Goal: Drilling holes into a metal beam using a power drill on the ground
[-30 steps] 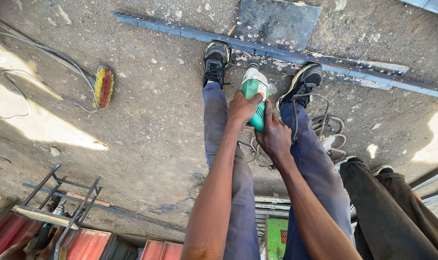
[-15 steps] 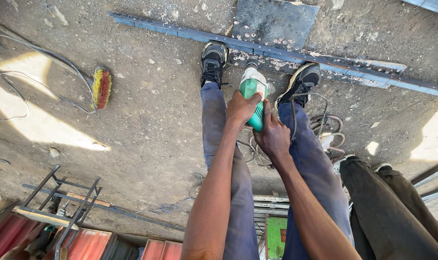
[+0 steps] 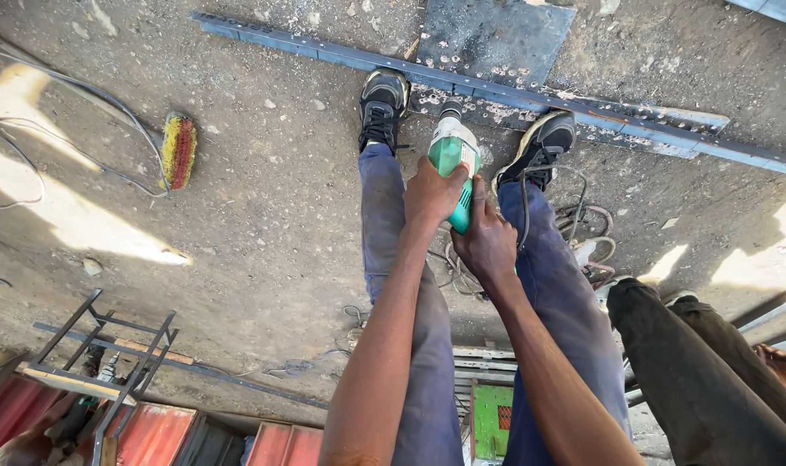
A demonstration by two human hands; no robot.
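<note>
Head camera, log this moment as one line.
left hand: grips green power drill | right hand: grips drill's rear | bit: pointing down at blue steel bar | feet: straddling drill

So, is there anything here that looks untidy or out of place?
Yes. Loose cables lie tangled on the ground right behind the person's right shoe, beside the green power tool held in both hands. A yellow and red brush lies on the dirt at the left.

- Outdoor metal workshop yard: bare dirt floor (image 3: 263,216).
- Steel bar (image 3: 496,86) on the ground far; welded frame (image 3: 108,362) near left; cables (image 3: 56,129) left.
</note>
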